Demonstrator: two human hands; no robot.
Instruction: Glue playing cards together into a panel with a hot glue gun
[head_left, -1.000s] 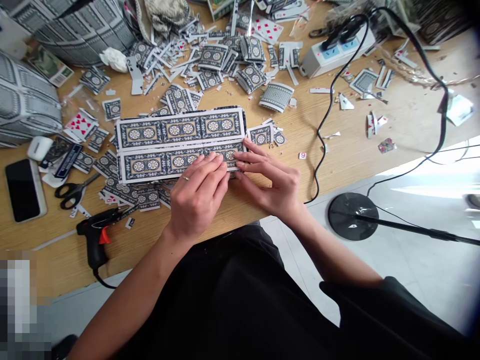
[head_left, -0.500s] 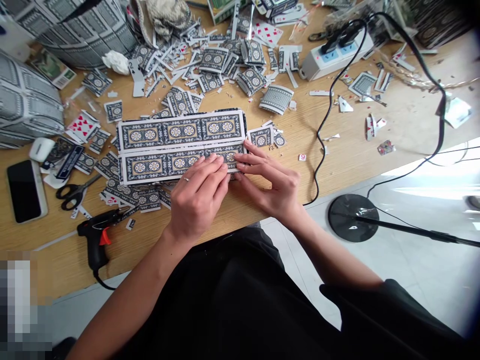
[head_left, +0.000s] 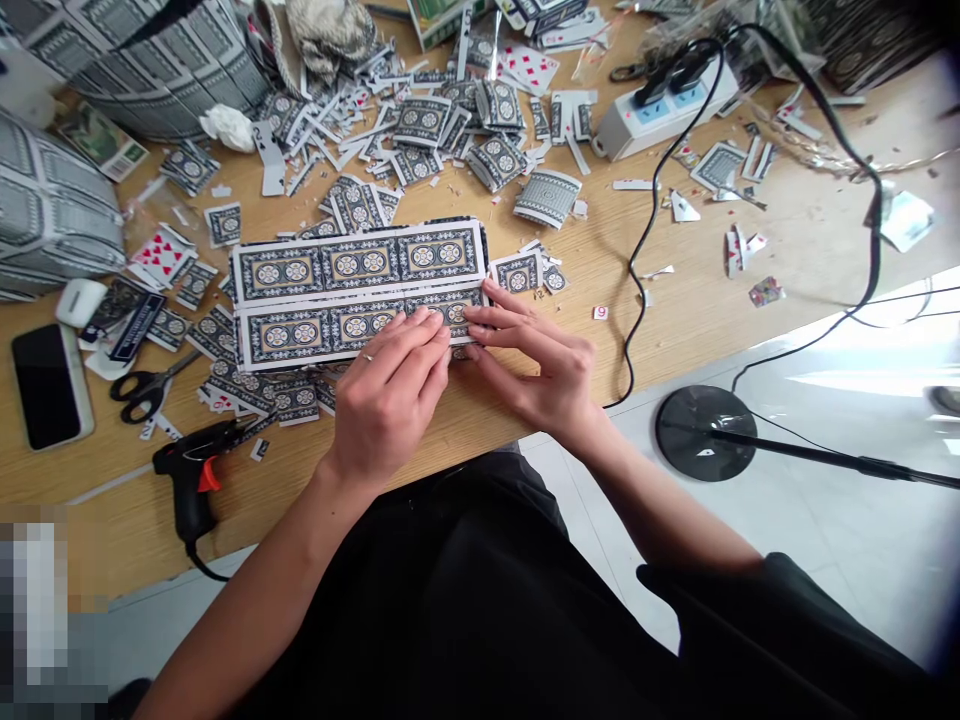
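Note:
A long panel of joined playing cards [head_left: 281,300], backs up in two rows with a pale seam between, lies near the table's front edge. My left hand [head_left: 390,400] rests on its lower row, fingers stretched flat and close together. At the lower right corner, my right hand [head_left: 536,365] grips the panel, fingertips on its right end and thumb by the lower edge. Cut card pieces [head_left: 296,398] stick out from beneath it. Another patterned card piece [head_left: 517,272] lies just beyond the right end. The panel's underside is hidden.
Scissors [head_left: 146,390], a black glue gun [head_left: 196,480] and a phone [head_left: 51,385] lie on the left. Large card-covered forms [head_left: 52,210] stand behind them. Card scraps [head_left: 420,120] cover the back. A white power strip [head_left: 667,110] with black cables sits at the right.
The whole view has shifted slightly to the left. Both hands keep nearly the same place on the panel, and nothing else has visibly moved.

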